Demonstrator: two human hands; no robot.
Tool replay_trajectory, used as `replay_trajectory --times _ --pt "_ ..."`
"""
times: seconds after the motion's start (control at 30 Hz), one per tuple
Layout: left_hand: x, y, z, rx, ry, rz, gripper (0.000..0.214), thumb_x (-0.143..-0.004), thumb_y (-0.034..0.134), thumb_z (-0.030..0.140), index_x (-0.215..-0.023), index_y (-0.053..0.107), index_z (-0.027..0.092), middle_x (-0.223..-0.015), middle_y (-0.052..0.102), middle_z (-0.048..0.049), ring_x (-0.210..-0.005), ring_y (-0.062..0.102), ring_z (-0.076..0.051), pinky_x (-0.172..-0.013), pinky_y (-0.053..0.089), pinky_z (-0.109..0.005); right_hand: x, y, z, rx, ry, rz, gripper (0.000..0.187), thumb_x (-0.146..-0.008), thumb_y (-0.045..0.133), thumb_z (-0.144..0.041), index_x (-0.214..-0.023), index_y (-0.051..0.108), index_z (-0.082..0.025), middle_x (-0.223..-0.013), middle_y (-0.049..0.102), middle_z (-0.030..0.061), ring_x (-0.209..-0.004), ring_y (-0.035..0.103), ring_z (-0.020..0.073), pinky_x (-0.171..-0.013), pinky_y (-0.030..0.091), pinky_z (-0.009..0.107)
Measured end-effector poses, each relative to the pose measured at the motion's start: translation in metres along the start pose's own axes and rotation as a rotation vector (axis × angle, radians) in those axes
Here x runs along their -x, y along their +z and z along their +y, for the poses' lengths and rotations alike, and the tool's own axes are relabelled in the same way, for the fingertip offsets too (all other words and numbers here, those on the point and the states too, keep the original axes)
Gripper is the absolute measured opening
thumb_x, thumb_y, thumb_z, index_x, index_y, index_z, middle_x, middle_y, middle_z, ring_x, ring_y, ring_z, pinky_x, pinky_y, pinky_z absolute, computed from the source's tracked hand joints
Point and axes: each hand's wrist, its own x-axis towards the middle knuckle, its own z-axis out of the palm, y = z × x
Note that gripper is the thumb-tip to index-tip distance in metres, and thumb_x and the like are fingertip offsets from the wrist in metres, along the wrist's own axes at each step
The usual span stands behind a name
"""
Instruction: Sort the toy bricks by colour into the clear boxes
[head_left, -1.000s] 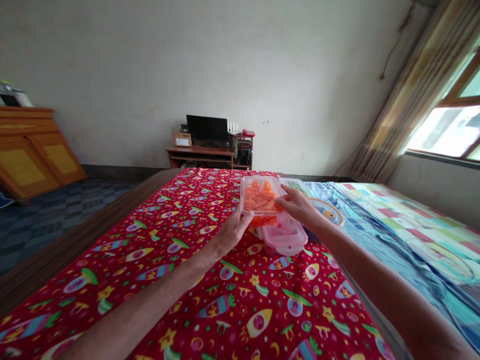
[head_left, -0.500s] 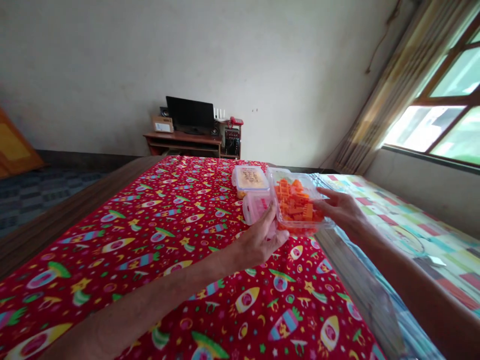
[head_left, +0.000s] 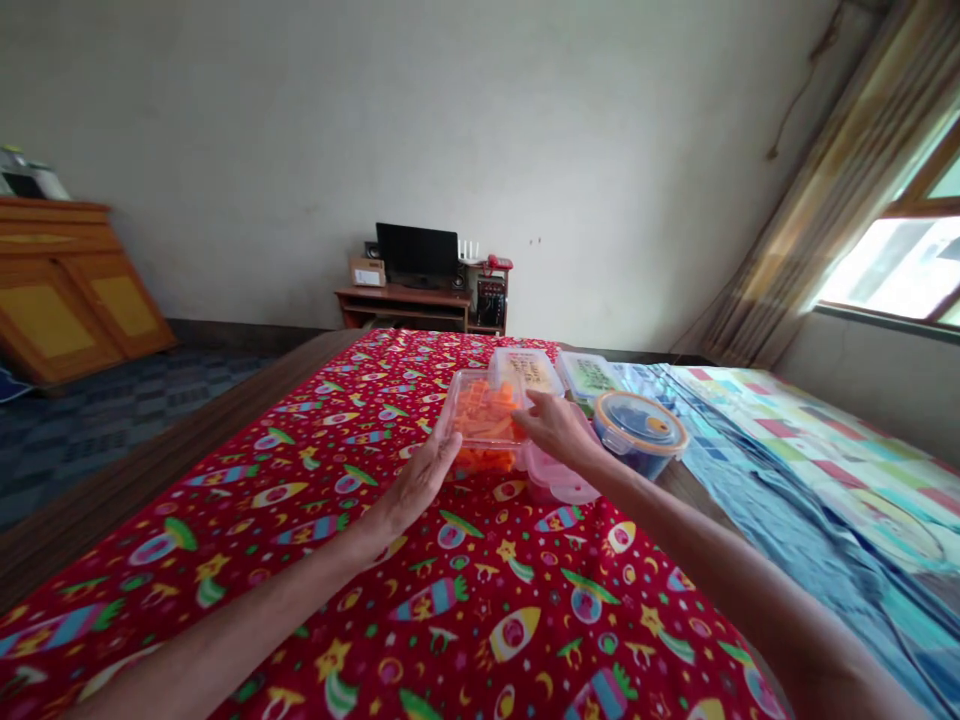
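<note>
A clear plastic container (head_left: 471,432) full of orange toy blocks is between my hands over the red patterned cloth (head_left: 450,600). My left hand (head_left: 424,480) presses its near left side, fingers fairly straight. My right hand (head_left: 556,430) grips the right side, fingers bent at the edge. To the right, partly under my right wrist, lies a pink translucent plastic piece (head_left: 559,482). Beyond the container sits a lidded box (head_left: 529,370) with pale contents and dark print on its lid. A similar box (head_left: 591,376) with green contents is beside it.
A round bowl (head_left: 641,430) with an orange-rimmed clear lid and dark blue contents stands right of my right forearm. A blue cloth and a checked cover (head_left: 832,440) spread at the right. A desk with a monitor (head_left: 417,255) is against the wall; a wooden cabinet (head_left: 75,300) stands left.
Both hands have carried the container of orange blocks leftward, uncovering the round bowl and the green box. The view has turned left, bringing the cabinet in.
</note>
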Motion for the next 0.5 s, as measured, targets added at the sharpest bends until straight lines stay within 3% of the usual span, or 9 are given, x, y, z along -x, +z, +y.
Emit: replay_trajectory --times 0.1,0.2,0.37,0.5 --pt "0.006 -0.009 -0.020 -0.008 -0.050 0.068 0.067 -0.095 0.032 0.056 -0.152 0.021 0.024 -0.157 0.025 0.0000 -0.146 0.014 -0.022 -0.121 0.013 -0.038 -0.005 0.018 -0.011 0.083 -0.043 -0.099 0.020 -0.084 0.050 -0.026 -0.084 0.064 -0.011 -0.075 0.066 0.0072 -0.063 0.053 0.0133 -0.054 0.034 0.022" --pt "0.009 -0.007 -0.032 -0.007 -0.076 0.058 0.067 -0.094 0.033 0.055 -0.152 0.019 0.024 -0.158 0.022 -0.0002 -0.146 0.013 -0.022 -0.120 0.013 -0.040 -0.006 0.025 -0.010 0.260 -0.141 -0.172 0.024 -0.088 0.046 -0.024 -0.090 0.065 -0.010 -0.084 0.067 0.0104 -0.072 0.057 0.0156 -0.061 0.040 0.023" --pt "0.014 0.012 -0.040 -0.023 -0.150 0.019 0.070 -0.094 0.032 0.055 -0.154 0.009 0.026 -0.159 0.018 -0.0018 -0.146 0.013 -0.022 -0.119 0.017 -0.041 0.000 0.025 -0.006 0.535 -0.308 -0.238 0.026 -0.088 0.040 -0.009 -0.094 0.065 -0.010 -0.095 0.066 0.0158 -0.080 0.059 0.0200 -0.075 0.046 0.031" --pt "0.013 0.017 -0.054 -0.034 -0.107 -0.017 0.068 -0.096 0.031 0.052 -0.154 0.004 0.027 -0.157 0.023 -0.0048 -0.144 0.020 -0.023 -0.117 0.024 -0.045 0.007 0.019 -0.009 0.674 -0.416 -0.243 0.028 -0.085 0.040 -0.002 -0.091 0.067 -0.008 -0.090 0.066 0.0170 -0.081 0.060 0.0227 -0.083 0.045 0.038"
